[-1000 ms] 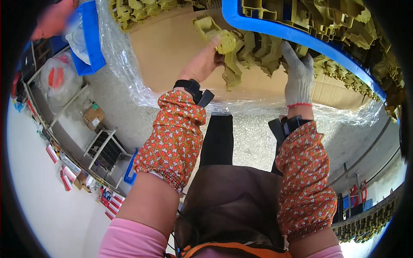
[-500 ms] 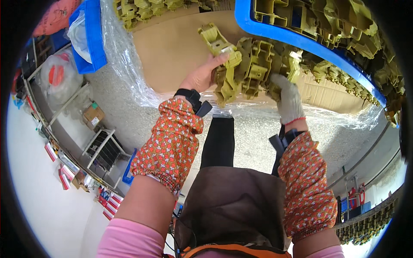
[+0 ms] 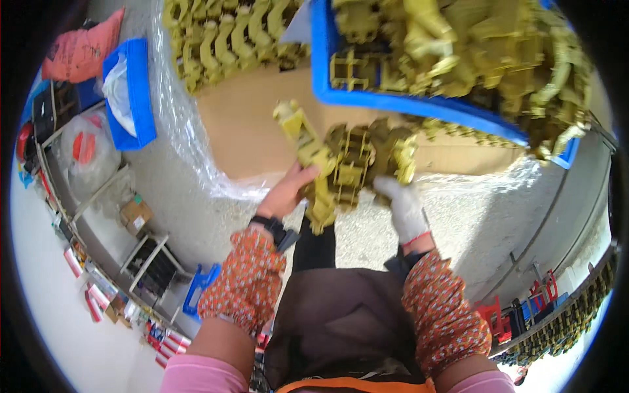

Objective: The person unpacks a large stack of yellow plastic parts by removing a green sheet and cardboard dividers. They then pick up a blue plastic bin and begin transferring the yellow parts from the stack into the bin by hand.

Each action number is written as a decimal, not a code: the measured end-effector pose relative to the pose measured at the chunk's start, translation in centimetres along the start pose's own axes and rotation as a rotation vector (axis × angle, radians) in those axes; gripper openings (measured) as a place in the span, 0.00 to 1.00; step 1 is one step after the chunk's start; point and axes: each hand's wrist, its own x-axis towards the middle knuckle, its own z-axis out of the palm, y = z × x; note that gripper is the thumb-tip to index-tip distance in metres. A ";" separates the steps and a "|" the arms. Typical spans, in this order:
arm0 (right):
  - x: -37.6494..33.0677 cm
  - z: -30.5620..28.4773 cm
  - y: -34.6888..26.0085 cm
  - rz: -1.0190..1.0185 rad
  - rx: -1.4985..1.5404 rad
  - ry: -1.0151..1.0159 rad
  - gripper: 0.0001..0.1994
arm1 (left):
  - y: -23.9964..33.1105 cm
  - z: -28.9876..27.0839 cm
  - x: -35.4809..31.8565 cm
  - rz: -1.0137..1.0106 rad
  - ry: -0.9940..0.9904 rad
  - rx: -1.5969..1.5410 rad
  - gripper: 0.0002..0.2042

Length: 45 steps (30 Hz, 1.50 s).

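Observation:
Between my two hands is a row of several yellow-green moulded parts, held side by side above the near edge of the cardboard. My bare left hand is closed around the parts at the left end, its thumb lying across them. One longer part there juts up and away from me. At the right end, my right hand, in a white glove, grips the parts from the near side. Its fingertips are partly hidden behind them.
A blue crate heaped with similar parts stands at the far right. More parts lie in rows at the far left on cardboard edged with clear plastic wrap. To the left are a blue bin and a pink sack.
The view has shifted, showing more of the crate and the rows of parts. Both hands have drawn the held parts nearer to me and slightly left, keeping their grip.

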 end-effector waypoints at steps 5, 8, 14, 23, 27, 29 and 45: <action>-8.5 -1.9 -4.2 0.047 0.061 -0.025 0.22 | 0.8 6.3 -8.1 0.060 -0.038 0.024 0.36; -13.9 -3.2 -8.0 0.014 0.035 -0.018 0.19 | 1.5 10.0 -11.9 0.144 -0.064 0.083 0.40; -21.6 -6.0 -17.7 -0.235 0.077 0.105 0.15 | 8.2 21.6 -15.4 0.224 -0.120 0.182 0.43; -16.0 -12.3 -30.2 -0.560 0.127 -0.062 0.17 | 19.5 33.4 -9.0 0.583 -0.241 0.440 0.36; -13.3 -13.2 -34.9 -0.534 0.107 -0.081 0.19 | 21.7 36.4 -4.5 0.659 -0.264 0.414 0.34; -11.1 -14.1 -36.1 -0.518 0.095 -0.038 0.19 | 22.2 37.6 -3.1 0.666 -0.218 0.451 0.33; -8.7 -16.8 -35.0 -0.817 -0.864 0.735 0.35 | 19.0 38.1 -1.1 0.874 0.406 0.942 0.43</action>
